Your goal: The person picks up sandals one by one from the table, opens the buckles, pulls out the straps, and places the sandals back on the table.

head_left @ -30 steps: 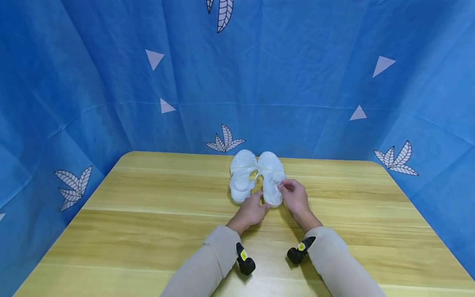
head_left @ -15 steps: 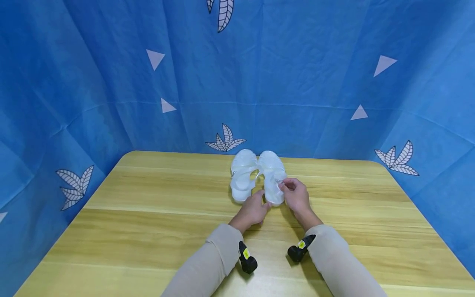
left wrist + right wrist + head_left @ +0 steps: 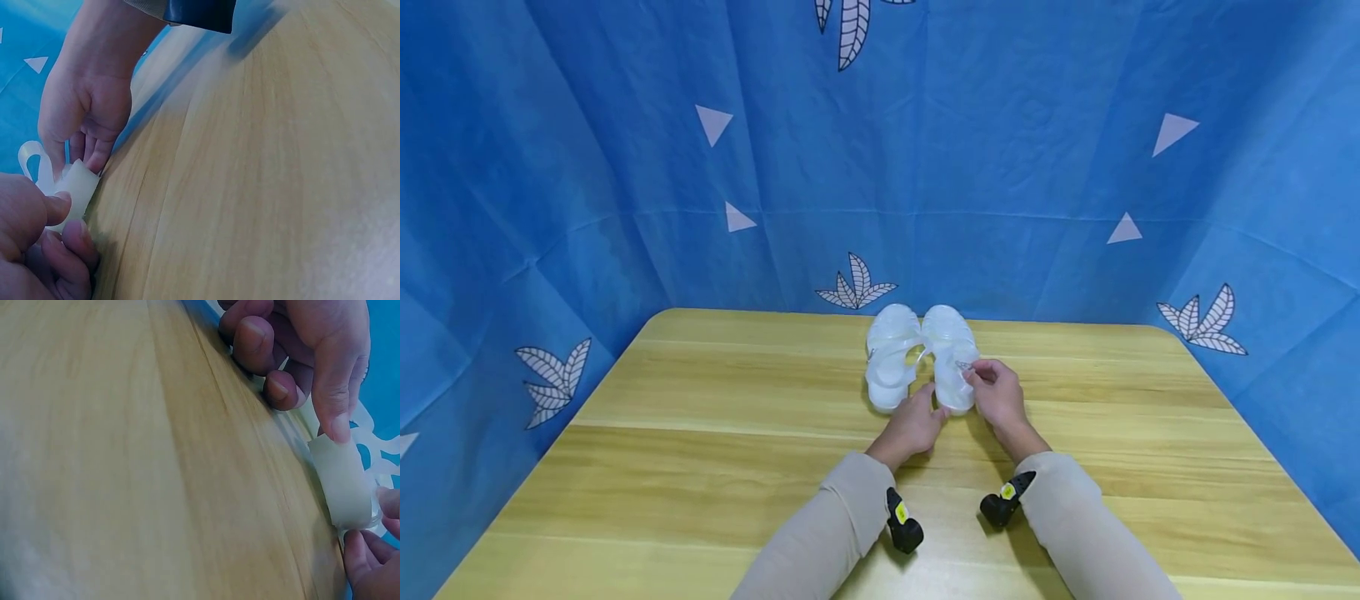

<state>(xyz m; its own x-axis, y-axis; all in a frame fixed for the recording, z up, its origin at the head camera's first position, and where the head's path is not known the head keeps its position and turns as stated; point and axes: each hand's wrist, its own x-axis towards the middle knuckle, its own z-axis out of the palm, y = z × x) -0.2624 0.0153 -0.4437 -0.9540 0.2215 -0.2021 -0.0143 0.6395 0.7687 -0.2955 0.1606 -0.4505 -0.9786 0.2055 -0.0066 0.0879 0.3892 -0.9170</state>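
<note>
A pair of translucent white jelly sandals lies side by side at the table's far edge, toes toward the curtain. My left hand [image 3: 912, 422] holds the heel of the right-hand sandal [image 3: 951, 379]; in the right wrist view its thumb [image 3: 340, 428] presses on that heel. My right hand [image 3: 998, 398] pinches the strap near the small metal buckle [image 3: 962, 365] on this sandal's outer side. In the left wrist view the strap [image 3: 32, 150] stands up in a loop by the right fingers. The left-hand sandal [image 3: 887, 392] sits apart from both hands' grips. Where the strap end lies is hidden.
The wooden table [image 3: 715, 475] spreads out on both sides of the sandals and toward me. A blue patterned curtain [image 3: 1015, 167] rises behind and along the sides of the table. Black wrist cameras hang from both beige sleeves [image 3: 1060, 492].
Both hands keep their places at the right-hand sandal. The left forearm has shifted very slightly to the right, and the sandals look almost unmoved.
</note>
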